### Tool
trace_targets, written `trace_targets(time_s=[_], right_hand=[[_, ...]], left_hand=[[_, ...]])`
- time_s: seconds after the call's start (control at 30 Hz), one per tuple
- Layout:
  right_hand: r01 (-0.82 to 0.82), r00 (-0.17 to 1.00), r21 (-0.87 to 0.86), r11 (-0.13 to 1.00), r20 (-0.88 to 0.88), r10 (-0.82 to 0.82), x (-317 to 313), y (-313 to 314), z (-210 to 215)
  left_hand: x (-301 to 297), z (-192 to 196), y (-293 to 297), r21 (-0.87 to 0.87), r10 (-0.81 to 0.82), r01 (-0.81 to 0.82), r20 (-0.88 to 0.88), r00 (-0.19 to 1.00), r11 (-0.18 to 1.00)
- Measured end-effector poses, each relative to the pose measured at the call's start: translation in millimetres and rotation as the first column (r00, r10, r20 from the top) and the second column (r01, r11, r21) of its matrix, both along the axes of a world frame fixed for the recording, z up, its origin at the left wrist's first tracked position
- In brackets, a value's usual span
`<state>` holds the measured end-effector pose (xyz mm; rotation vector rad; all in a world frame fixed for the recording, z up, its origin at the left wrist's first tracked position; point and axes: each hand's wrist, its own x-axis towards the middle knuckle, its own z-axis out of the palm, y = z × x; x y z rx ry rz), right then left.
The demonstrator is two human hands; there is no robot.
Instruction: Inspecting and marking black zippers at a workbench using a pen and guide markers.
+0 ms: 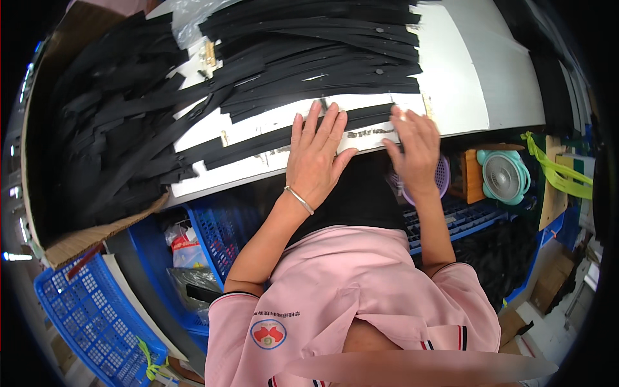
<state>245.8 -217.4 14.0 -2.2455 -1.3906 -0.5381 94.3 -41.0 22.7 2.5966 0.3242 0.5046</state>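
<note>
A narrow black fabric strip (pixel 371 116) lies along the near part of the white work surface (pixel 451 71). My left hand (pixel 316 155) rests flat over the strip with its fingers spread, and a silver bangle circles that wrist. At the strip's right end is my right hand (pixel 416 145), slightly blurred, its thumb held apart from the fingers and nothing seen in its grasp. Beyond both hands, many black strips (pixel 322 51) lie side by side in a broad layer. Dark marks show on the white surface between my hands.
A cardboard box (pixel 32 174) heaped with black strips (pixel 109 122) stands at the left. Below the table are a blue plastic basket (pixel 97 316), a purple basket (pixel 442 175) and a teal fan (pixel 506 176). Clear plastic (pixel 193 22) lies at the far left.
</note>
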Motion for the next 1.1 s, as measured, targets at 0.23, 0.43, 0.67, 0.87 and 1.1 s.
trace_targets(time_s=[0.23, 0.43, 0.67, 0.87, 1.1], right_hand=[[0.110, 0.981, -0.023, 0.994, 0.165, -0.105, 33, -33, -17], [0.126, 0.985, 0.073, 0.989, 0.113, -0.134, 27, -26, -17], [0.104, 0.981, 0.040, 0.994, 0.159, -0.109, 30, -24, -10], [0.171, 0.983, 0.127, 0.977, 0.038, -0.177, 5, 5, 13], [-0.120, 0.676, 0.306, 0.944, -0.672, 0.304, -59, 108, 49]], left_hand=[[-36, -2, 6, 0.053, 0.130, -0.127, -0.060, 0.990, 0.990], [-86, -4, 22, 0.141, 0.432, -0.417, -0.100, 0.896, 0.898], [-95, -12, 34, 0.111, 0.428, -0.418, -0.094, 0.899, 0.902], [-95, -12, 33, 0.092, 0.439, -0.432, -0.076, 0.895, 0.897], [-95, -13, 35, 0.094, 0.435, -0.430, -0.048, 0.899, 0.898]])
